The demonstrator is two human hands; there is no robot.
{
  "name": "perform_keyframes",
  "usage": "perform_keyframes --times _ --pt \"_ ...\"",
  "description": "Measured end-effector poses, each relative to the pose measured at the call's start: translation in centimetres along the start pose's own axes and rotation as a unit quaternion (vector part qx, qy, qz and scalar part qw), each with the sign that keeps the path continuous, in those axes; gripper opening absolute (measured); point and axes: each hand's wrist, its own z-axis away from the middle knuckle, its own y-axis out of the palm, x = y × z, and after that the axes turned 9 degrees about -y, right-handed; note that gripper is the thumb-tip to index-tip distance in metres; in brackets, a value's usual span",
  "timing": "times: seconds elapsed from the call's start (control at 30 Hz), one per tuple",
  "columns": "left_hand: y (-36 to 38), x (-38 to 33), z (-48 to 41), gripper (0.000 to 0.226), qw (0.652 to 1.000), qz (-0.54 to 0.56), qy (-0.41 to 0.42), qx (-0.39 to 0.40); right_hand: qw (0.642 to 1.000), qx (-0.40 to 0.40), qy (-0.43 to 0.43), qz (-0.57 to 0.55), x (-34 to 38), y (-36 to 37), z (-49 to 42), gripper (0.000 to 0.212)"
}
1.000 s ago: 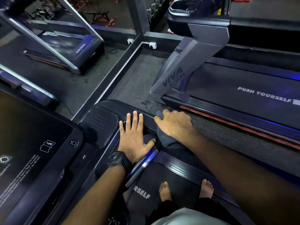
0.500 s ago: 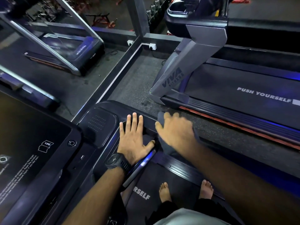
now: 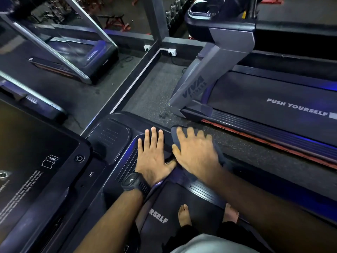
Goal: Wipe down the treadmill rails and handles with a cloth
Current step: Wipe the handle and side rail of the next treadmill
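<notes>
We stand on the treadmill (image 3: 109, 136), our left hand (image 3: 152, 157) lying flat and relaxed on its front cover, our right hand (image 3: 195, 154) just beside it, fingers spread, pressing the dark cloth (image 3: 218, 155) onto the cover's right edge.

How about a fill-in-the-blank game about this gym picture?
1. The right hand presses a dark ____ onto the treadmill.
2. The left hand lies flat, with a black ____ at its wrist.
3. The feet on the belt are ____.
4. The next treadmill says "PUSH ____".

Missing words: cloth; watch; bare; YOURSELF.
</notes>
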Motion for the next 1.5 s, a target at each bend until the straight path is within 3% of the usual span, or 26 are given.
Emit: perform_keyframes --times 0.07,0.17,0.2,0.27,0.3,0.37,0.47,0.57,0.67,0.73,0.8,0.93,0.97,1.03,1.1,1.2,1.33,1.4,1.5 --pt "0.0 -0.3 0.0 0.109 1.0 0.002 -0.004 0.003 0.997 0.005 -0.014 -0.071 -1.1 -1.0 -1.9 0.057" --pt "-0.1 -0.4 0.2 0.11 1.0 0.0 -0.004 0.009 0.971 0.077 0.066 -0.215 -3.3 -1.8 -3.8 0.055" --pt "-0.1 -0.4 0.2 0.109 1.0 -0.003 -0.002 0.006 0.972 0.079 0.083 -0.204 -3.3 -1.5 -3.2 0.055" --pt "-0.1 -0.4 0.3 0.107 1.0 -0.005 0.003 0.001 0.995 0.006 0.076 -0.064 -2.1 -0.3 -0.6 0.056" --pt "-0.2 -0.4 0.3 0.105 1.0 -0.004 0.009 0.001 0.998 0.009 0.063 -0.01 -1.1 0.1 0.8 0.058" --pt "-0.3 -0.5 0.3 0.1 1.0 -0.01 0.028 -0.001 0.999 0.011 0.029 0.01 -0.5 0.2 1.6 0.061" --pt "-0.4 -0.7 0.5 0.1 0.999 -0.023 0.035 0.003 0.991 0.034 0.005 -0.126 -2.5 -1.3 -1.9 0.056" --pt "-0.5 -1.0 0.8 0.101 0.999 -0.03 0.029 0.018 0.967 0.085 0.081 -0.224 -4.3 -1.6 -3.3 0.057" --pt "-0.3 -1.3 1.0 0.102 0.999 -0.029 0.022 0.017 0.997 0.005 0.069 -0.042 -2.1 -0.2 0.4 0.058" --pt "-0.2 -1.4 1.1 0.1 0.999 -0.026 0.023 0.012 0.999 0.015 0.038 0.012 -0.6 0.0 2.2 0.062" --pt "-0.4 -1.4 1.0 0.1 0.999 -0.028 0.026 0.013 0.999 0.009 0.012 -0.03 -1.1 -0.6 0.8 0.058" --pt "-0.7 -1.7 1.2 0.105 0.999 -0.037 0.03 0.018 0.967 0.076 0.087 -0.226 -4.3 -1.9 -2.4 0.052" --pt "-0.7 -1.7 1.3 0.105 0.999 -0.036 0.031 0.018 0.967 0.074 0.1 -0.222 -4.5 -1.8 -1.8 0.052" --pt "-0.8 -1.8 1.5 0.103 0.999 -0.034 0.037 0.017 0.989 0.011 0.09 -0.113 -3.5 -0.9 0.5 0.053" --pt "-0.7 -1.9 1.5 0.099 0.998 -0.023 0.053 0.011 0.998 0.02 0.05 -0.016 -2.0 -0.5 2.5 0.059" --pt "-0.7 -1.9 1.3 0.098 0.998 -0.025 0.063 0.011 0.998 0.007 -0.001 -0.065 -2.7 -0.7 0.7 0.058" --pt "-0.5 -2.1 1.8 0.101 0.997 -0.041 0.058 0.02 0.972 0.067 0.077 -0.21 -4.9 -1.6 -1.0 0.052" --pt "-0.4 -2.5 1.9 0.102 0.998 -0.037 0.048 0.03 0.988 0.024 0.097 -0.119 -3.9 -1.0 1.1 0.053" --pt "-0.4 -2.9 1.8 0.103 0.998 -0.036 0.042 0.036 0.998 0.02 0.046 -0.027 -2.5 -1.2 2.8 0.058"
